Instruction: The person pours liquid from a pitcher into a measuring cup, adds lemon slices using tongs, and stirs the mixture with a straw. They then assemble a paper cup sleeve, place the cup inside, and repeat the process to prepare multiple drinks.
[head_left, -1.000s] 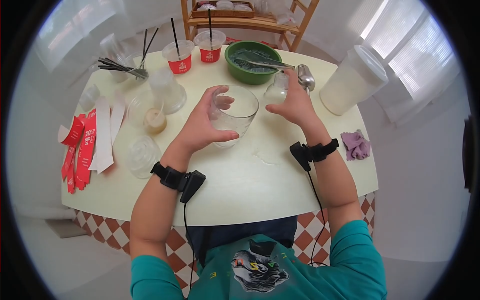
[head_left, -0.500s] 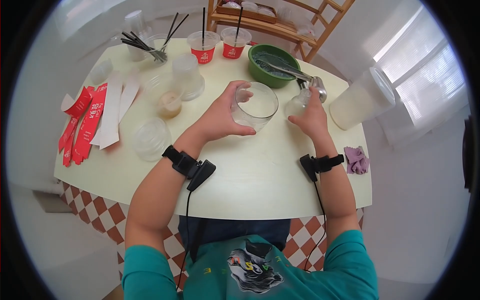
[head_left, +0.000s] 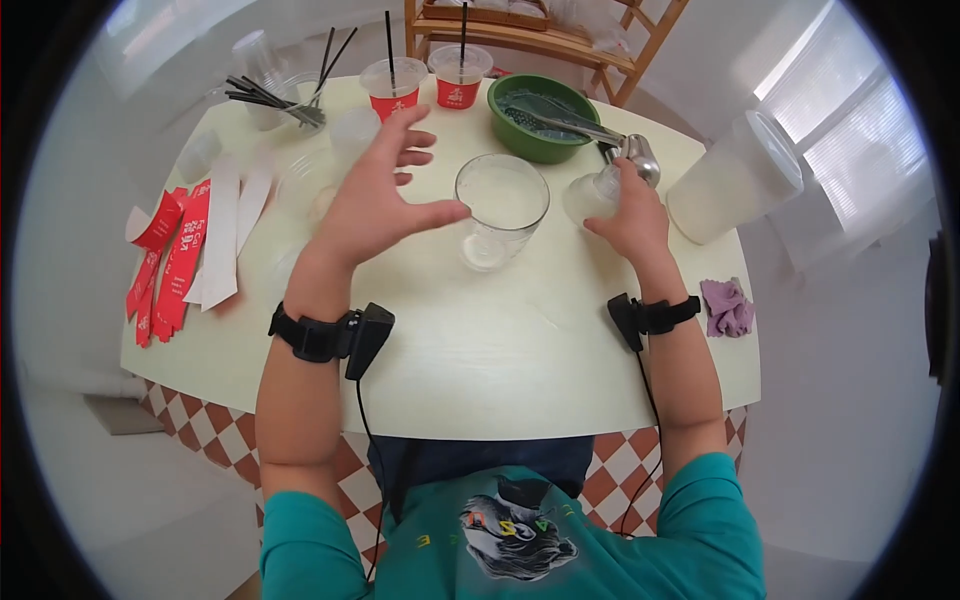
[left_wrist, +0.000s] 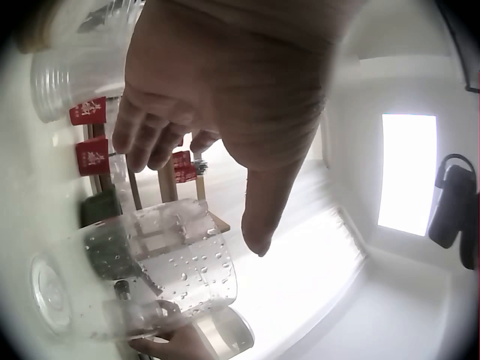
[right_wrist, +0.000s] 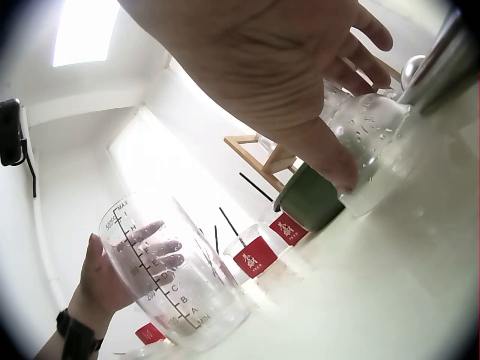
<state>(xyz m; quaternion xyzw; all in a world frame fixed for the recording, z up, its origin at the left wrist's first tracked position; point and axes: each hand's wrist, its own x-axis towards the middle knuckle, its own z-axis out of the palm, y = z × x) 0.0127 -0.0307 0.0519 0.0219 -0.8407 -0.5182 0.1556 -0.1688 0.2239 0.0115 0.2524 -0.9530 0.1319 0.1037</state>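
In the head view my left hand (head_left: 375,195) is spread beside a clear measuring cup (head_left: 500,215), fingers straight and holding nothing. The cup stands upright on the table; water drops dot its wall in the left wrist view, and the right wrist view shows its dark scale. My right hand (head_left: 632,215) straddles a clear domed piece with a narrow neck (head_left: 588,197). In the right wrist view my right thumb overlaps the wet side of this domed piece (right_wrist: 371,139), while the other fingers are spread fairly straight beyond its top.
A green bowl (head_left: 545,145) stands behind, a metal utensil (head_left: 570,125) across it, beside a shiny metal vessel (head_left: 642,160). At right are a lidded pitcher (head_left: 735,180) and a purple cloth (head_left: 728,307). Left lie red paper strips (head_left: 185,270); two straw-topped cups (head_left: 458,90) stand at the back.
My left hand has let go of the measuring cup and drawn away to the left. My right hand has come closer around the clear domed piece.
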